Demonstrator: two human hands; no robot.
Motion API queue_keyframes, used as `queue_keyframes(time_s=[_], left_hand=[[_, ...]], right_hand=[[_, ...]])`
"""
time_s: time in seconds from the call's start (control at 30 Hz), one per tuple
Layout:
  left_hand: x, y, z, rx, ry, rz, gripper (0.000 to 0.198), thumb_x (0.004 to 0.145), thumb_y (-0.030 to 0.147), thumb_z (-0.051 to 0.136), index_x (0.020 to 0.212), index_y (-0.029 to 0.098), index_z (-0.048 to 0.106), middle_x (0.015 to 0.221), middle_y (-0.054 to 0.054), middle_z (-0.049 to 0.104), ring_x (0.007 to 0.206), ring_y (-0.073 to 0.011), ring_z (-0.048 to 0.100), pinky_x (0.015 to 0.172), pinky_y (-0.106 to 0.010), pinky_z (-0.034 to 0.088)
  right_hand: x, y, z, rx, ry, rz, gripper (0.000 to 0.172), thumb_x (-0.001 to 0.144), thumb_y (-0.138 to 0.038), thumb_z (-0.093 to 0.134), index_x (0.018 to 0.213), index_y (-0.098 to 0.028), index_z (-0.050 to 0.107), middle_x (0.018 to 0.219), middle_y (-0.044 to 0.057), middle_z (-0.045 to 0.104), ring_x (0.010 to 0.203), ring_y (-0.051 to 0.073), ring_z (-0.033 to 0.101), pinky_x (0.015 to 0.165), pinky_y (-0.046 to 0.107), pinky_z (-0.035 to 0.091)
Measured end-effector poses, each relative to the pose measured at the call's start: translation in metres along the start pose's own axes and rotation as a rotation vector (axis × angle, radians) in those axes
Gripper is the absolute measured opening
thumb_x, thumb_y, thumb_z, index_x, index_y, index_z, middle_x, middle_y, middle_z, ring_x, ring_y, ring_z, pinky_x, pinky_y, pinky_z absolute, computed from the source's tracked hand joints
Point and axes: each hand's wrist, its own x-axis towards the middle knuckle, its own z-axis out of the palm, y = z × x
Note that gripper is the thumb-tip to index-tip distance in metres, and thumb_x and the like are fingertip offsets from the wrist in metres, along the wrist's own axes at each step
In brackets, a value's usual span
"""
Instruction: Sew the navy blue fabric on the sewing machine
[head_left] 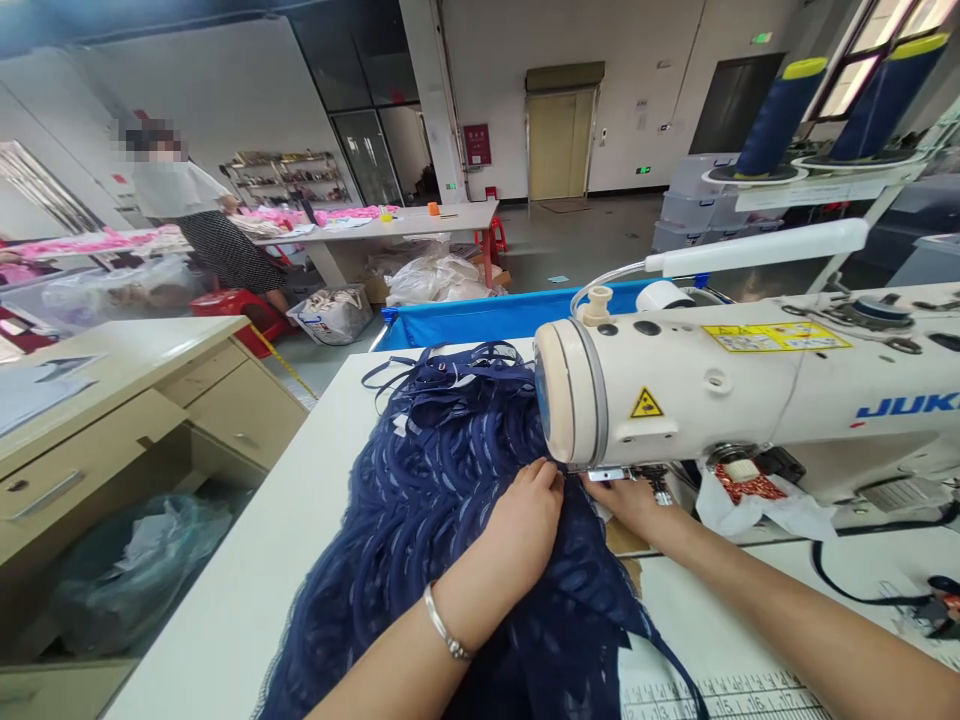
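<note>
From the head camera I look down at a white work table [247,590] with a white sewing machine [750,400] lying across its right side. A heap of dark blue patterned fabric [420,520] covers the middle of the table, running from the near edge up to the machine's end, with thin blue straps [442,365] spilling off its far side. My left hand [529,520] rests palm down on the fabric just beside the machine's needle end, fingers [544,475] bent and pressing the cloth flat; I cannot tell whether it pinches any of it. A silver bracelet [444,625] sits on that wrist. My right hand [634,505] lies under the machine's arm, touching the fabric edge right by the metal presser foot [611,474]; its fingers are partly hidden, so I cannot tell whether they grip or only press. A measuring scale [720,695] is printed along the table's near edge. Behind the machine stand two dark blue thread cones [780,115] on a rack, and a blue bin [480,315] sits past the table. To the left is a beige desk with drawers [142,420]. Far back on the left, another person [195,220] stands at a long table [405,222] strewn with pink cloth.
</note>
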Motion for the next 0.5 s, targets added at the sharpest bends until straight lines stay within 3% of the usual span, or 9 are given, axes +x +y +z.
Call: queue_keyframes(time_s=[0.17, 0.4, 0.5], left_hand=[[0.001, 0.000, 0.001, 0.024, 0.007, 0.010, 0.039, 0.093, -0.001, 0.037, 0.125, 0.008, 0.058, 0.124, -0.014, 0.055, 0.119, -0.0245, 0.053, 0.107, -0.036, 0.047], [0.001, 0.001, 0.001, 0.018, 0.034, 0.016, 0.040, 0.093, -0.002, 0.035, 0.124, 0.006, 0.059, 0.121, -0.015, 0.056, 0.116, -0.0255, 0.054, 0.105, -0.038, 0.047], [0.001, 0.002, 0.001, 0.028, 0.040, 0.013, 0.040, 0.092, -0.002, 0.035, 0.124, 0.005, 0.059, 0.122, -0.016, 0.056, 0.116, -0.0259, 0.054, 0.105, -0.038, 0.047]], right_hand=[[-0.001, 0.000, -0.002, -0.286, 0.144, -0.137, 0.049, 0.086, 0.000, 0.051, 0.124, -0.030, 0.060, 0.099, 0.008, 0.069, 0.081, 0.023, 0.067, 0.072, 0.039, 0.058], [0.013, 0.004, -0.021, -0.210, 0.189, -0.176, 0.042, 0.087, 0.001, 0.047, 0.111, -0.027, 0.067, 0.109, 0.007, 0.068, 0.081, 0.021, 0.068, 0.069, 0.036, 0.059], [0.012, 0.004, -0.021, -0.165, 0.163, -0.152, 0.047, 0.086, 0.005, 0.045, 0.114, -0.026, 0.066, 0.108, 0.009, 0.069, 0.082, 0.023, 0.069, 0.069, 0.037, 0.059]])
